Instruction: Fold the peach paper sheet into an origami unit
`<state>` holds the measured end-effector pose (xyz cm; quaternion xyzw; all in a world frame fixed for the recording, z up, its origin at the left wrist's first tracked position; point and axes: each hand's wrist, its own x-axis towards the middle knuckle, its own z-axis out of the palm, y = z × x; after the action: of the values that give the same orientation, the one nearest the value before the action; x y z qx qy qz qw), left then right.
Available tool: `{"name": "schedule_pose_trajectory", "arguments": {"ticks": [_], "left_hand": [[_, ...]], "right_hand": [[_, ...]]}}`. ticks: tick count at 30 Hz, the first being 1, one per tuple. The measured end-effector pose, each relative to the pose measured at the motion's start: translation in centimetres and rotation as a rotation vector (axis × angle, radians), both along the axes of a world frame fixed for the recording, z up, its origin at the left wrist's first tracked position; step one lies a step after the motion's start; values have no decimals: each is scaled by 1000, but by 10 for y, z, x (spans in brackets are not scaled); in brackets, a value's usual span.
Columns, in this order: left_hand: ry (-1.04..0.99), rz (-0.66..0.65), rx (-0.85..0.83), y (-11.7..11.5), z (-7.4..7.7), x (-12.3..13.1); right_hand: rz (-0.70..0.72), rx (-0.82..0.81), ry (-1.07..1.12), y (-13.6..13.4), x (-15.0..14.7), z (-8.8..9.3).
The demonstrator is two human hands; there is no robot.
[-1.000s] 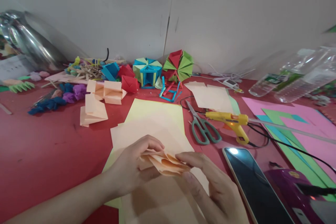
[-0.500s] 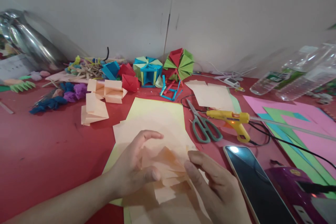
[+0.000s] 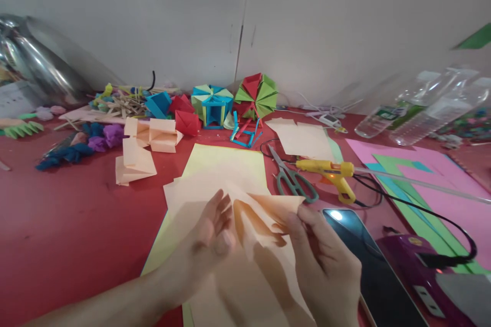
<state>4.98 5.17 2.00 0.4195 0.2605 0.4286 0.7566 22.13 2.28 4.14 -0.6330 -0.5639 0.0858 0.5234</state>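
A folded piece of peach paper [image 3: 264,214] hangs over a stack of peach and yellow sheets [image 3: 226,158]. My right hand [image 3: 326,260] pinches its right corner between thumb and fingers. At the paper's left side, my left hand [image 3: 207,240] has its thumb apart from its curled fingers, with nothing held between them. Folded peach paper pieces [image 3: 153,135] stand at the left. Scissors [image 3: 293,179] with grey-green handles and a yellow glue gun [image 3: 330,171] lie beyond my right hand.
A phone [image 3: 376,265] and a purple power socket [image 3: 418,265] lie at the right. Coloured sheets [image 3: 441,179] and plastic bottles [image 3: 425,107] are behind them. Paper models [image 3: 215,107] stand by the wall; a metal jug [image 3: 42,61] is far left.
My right hand has drawn the peach paper up and to the right, opening out its folds. My left hand's fingers have curled in. The view has shifted slightly.
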Motion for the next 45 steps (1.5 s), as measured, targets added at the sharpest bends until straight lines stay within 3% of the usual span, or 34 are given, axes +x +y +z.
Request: {"name": "schedule_pose_trajectory", "arguments": {"ticks": [4, 9, 12, 27, 33, 38, 41, 45], "left_hand": [[-101, -169, -17, 5, 14, 3], [-142, -187, -13, 9, 6, 1], [-160, -206, 22, 9, 5, 1], [66, -181, 189, 7, 11, 1], [71, -178, 213, 6, 9, 3], [351, -70, 230, 1, 7, 4], [525, -25, 215, -3, 5, 4], [595, -14, 280, -4, 3, 3]], "right_hand": [[217, 58, -130, 0, -7, -2], [456, -17, -200, 1, -8, -4], [519, -9, -282, 1, -7, -5], [551, -132, -323, -1, -9, -5], [529, -77, -286, -3, -12, -2], [466, -50, -352, -4, -15, -4], [431, 53, -495, -1, -18, -8], [366, 85, -667, 4, -21, -13]]}}
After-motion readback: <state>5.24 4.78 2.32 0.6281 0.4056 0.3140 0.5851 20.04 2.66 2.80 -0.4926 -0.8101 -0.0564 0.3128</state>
